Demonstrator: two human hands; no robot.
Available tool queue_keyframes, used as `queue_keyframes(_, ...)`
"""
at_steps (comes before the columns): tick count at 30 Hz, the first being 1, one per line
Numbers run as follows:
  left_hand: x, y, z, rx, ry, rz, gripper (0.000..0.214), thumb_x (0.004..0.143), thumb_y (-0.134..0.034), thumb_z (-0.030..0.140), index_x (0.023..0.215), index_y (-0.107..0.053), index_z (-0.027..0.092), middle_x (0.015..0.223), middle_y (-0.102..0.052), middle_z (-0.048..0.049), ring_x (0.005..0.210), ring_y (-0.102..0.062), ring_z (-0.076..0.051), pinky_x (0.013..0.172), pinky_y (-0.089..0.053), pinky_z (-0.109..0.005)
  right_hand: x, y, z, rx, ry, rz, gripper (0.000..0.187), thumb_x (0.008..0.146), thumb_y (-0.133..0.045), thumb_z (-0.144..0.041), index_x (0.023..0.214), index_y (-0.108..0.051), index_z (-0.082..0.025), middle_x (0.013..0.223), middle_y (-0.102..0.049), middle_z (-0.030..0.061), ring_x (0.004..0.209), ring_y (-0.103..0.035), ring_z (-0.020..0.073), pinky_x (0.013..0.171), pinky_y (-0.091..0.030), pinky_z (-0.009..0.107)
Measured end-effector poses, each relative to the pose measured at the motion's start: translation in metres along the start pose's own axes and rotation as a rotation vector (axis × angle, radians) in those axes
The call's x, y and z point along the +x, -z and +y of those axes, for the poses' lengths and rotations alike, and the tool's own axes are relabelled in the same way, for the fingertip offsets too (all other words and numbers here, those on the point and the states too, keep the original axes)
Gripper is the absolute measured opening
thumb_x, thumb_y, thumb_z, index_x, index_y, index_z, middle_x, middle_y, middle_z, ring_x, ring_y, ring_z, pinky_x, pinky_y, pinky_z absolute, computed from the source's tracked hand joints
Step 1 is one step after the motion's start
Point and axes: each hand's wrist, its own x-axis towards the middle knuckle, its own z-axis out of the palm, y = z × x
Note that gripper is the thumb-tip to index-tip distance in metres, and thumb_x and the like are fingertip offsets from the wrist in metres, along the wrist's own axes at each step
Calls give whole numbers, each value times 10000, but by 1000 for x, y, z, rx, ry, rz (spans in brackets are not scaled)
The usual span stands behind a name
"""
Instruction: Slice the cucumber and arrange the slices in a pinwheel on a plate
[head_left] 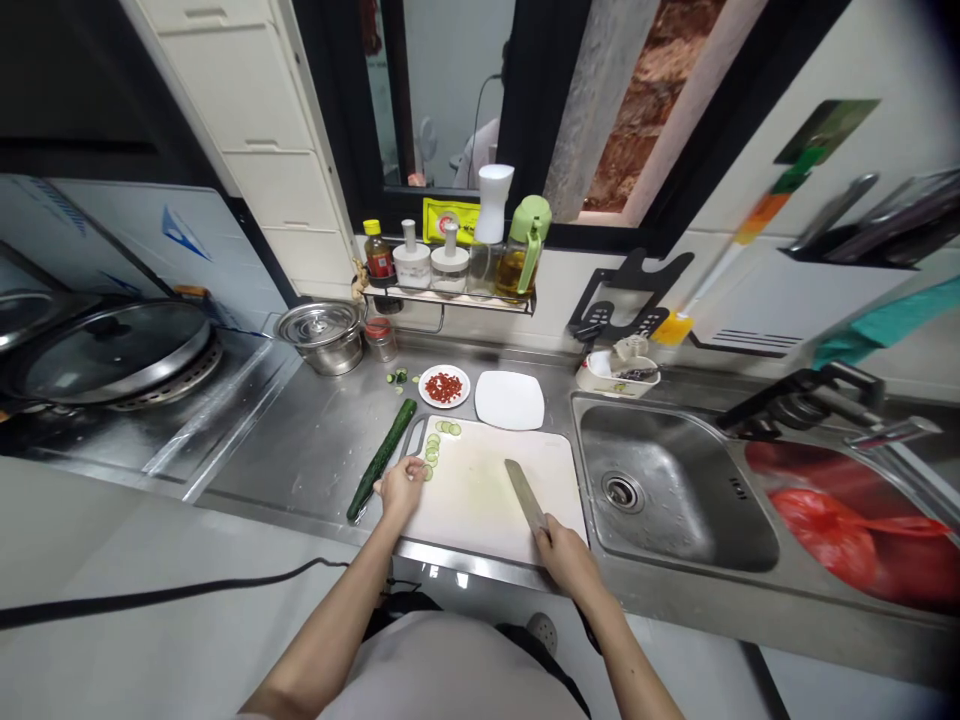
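My right hand (564, 548) is closed round the handle of a kitchen knife (523, 492), whose blade lies over the white cutting board (495, 500). At the board's left edge my left hand (401, 483) has its fingers curled over cucumber slices (432, 452). More slices (449, 427) sit near the board's far left corner. A long whole cucumber (382, 458) lies on the steel counter just left of the board, beside my left hand.
Behind the board stand a small plate of red chilli pieces (444, 386) and an empty white square plate (510, 400). A steel sink (675, 490) lies right, with a red bag (832, 525) beyond. A lidded pot (321, 335), condiment rack (450, 265) and wok lid (112, 345) stand left.
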Motion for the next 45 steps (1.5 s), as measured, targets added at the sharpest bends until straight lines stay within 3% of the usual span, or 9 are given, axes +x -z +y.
queue_keyframes(16, 9, -7, 1, 114, -49, 51, 193, 825, -558, 272, 973, -681, 261, 904, -725, -33, 984, -587, -242, 877, -293, -374, -2, -2, -2, -16, -11, 1, 309, 960, -299, -298, 1120, -532, -172, 985, -697, 116, 906, -642, 208, 658, -327, 270)
queue_keyframes(22, 2, -14, 2, 211, -96, 107, 232, 850, -517, 248, 1026, -667, 270, 1127, -653, -64, 1091, -504, -265, 898, -278, -398, -2, -2, -4, -16, -5, -5, 299, 954, -301, -284, 1102, -538, -175, 973, -695, 113, 886, -637, 206, 655, -328, 269)
queue_keyframes(27, 9, -27, 30, 209, -169, 131, 270, 877, -495, 298, 1105, -639, 295, 1171, -611, -70, 1103, -480, -270, 913, -286, -408, 0, -3, -4, -11, -14, -8, 293, 947, -310, -288, 1091, -540, -178, 974, -693, 118, 886, -639, 210, 660, -335, 272)
queue_keyframes(33, 42, -36, 72, 336, -224, 79, 344, 868, -511, 330, 1197, -605, 297, 1207, -574, -98, 1146, -443, -288, 929, -267, -427, 1, -4, -6, -22, -12, -11, 289, 939, -317, -277, 1110, -534, -192, 981, -689, 113, 909, -645, 213, 683, -360, 274)
queue_keyframes(45, 64, -46, 72, 452, -287, 29, 292, 837, -506, 228, 1084, -658, 264, 1165, -601, -109, 1111, -459, -288, 910, -267, -430, -2, -5, -10, -25, -23, 7, 290, 933, -309, -248, 1099, -537, -181, 984, -693, 129, 917, -656, 236, 700, -395, 300)
